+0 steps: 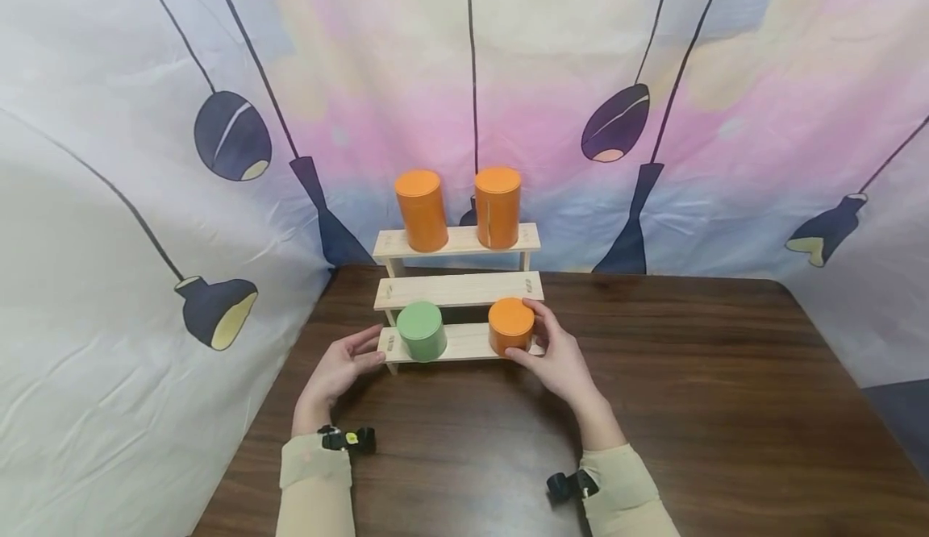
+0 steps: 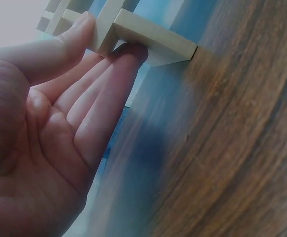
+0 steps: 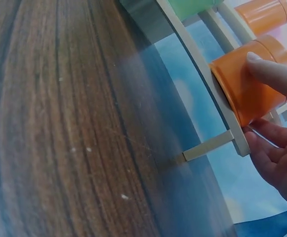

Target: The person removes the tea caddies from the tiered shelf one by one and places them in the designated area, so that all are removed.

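The short orange can (image 1: pixel 511 329) is on the low step of the wooden stand (image 1: pixel 464 342), close to the right end. The right hand (image 1: pixel 559 351) holds this can, with the thumb on the near side and the other fingers round the far right side, so the grip is just as wide as the can. The left hand (image 1: pixel 344 364) holds the left end of that same low step, thumb at the near edge and fingers at the far edge. A short green can (image 1: pixel 422 331) sits on the low step too, near the left end, well apart from the orange one. Up on the top step, at the far side, stand two tall cans, a left tall orange can (image 1: pixel 423 211) and a right tall orange can (image 1: pixel 498 208), with a gap between them. The stand is on a shiny brown table (image 1: pixel 689 360). Behind it hangs a cloth (image 1: pixel 537 61) with pink, blue and yellow patches and pictures of dark lamps (image 1: pixel 234 135). Both arms have pale sleeves (image 1: pixel 317 480).
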A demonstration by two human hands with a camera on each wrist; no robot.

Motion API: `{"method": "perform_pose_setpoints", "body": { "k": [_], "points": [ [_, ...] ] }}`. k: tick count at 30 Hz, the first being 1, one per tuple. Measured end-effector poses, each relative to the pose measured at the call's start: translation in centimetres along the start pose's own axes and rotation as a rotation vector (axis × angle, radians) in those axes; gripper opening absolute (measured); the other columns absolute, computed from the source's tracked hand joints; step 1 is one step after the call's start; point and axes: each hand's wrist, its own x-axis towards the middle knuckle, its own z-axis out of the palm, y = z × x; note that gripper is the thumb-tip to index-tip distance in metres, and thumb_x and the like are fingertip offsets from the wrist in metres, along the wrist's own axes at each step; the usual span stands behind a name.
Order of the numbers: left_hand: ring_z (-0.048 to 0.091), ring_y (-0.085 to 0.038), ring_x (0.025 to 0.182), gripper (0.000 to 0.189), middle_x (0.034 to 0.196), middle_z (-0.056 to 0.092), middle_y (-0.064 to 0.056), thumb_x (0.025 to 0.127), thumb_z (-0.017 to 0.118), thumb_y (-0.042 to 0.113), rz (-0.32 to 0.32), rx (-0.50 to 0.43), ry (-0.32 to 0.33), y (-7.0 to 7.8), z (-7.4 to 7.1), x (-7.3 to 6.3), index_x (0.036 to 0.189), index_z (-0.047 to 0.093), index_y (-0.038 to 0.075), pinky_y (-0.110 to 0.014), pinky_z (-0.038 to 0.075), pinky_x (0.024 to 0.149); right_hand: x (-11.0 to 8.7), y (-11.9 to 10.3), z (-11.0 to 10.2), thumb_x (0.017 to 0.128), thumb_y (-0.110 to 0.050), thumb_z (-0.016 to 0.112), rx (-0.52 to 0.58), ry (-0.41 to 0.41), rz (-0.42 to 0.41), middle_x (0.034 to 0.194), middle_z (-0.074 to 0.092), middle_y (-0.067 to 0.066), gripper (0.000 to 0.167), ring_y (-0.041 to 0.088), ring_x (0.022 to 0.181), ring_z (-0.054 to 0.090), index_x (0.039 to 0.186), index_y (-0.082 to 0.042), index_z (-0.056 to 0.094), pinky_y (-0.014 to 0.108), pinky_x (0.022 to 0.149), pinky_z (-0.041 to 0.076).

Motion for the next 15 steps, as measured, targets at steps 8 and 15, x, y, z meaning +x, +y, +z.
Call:
{"method": "perform_pose_setpoints", "body": {
  "k": [8, 15],
  "points": [
    [0.07, -0.005, 0.111, 0.068, 0.154, 0.051, -0.032, 0.101, 0.072, 0.001, 0.004, -0.02, -0.014, -0.12, 0.05, 0.14, 0.161, 0.042, -0.006, -0.022, 0.06, 0.094, -0.05, -0.11, 0.07, 0.085, -0.022, 0.095, -0.008, 0.001, 0.016, 0.147, 0.064, 0.01, 0.091, 0.03, 0.136, 0.06, 0.16, -0.029, 0.043, 0.053, 0.113, 0.051],
    [0.069, -0.004, 0.112, 0.068, 0.155, 0.049, -0.033, 0.101, 0.073, 0.002, 0.018, -0.014, -0.025, -0.28, -0.3, 0.0, 0.161, 0.041, -0.005, -0.024, 0.059, 0.095, -0.06, -0.43, 0.89, 0.082, -0.025, 0.097, -0.049, 0.05, 0.022, 0.144, 0.066, 0.011, 0.095, 0.031, 0.132, 0.063, 0.159, -0.03, 0.043, 0.054, 0.108, 0.056]
  ]
}}
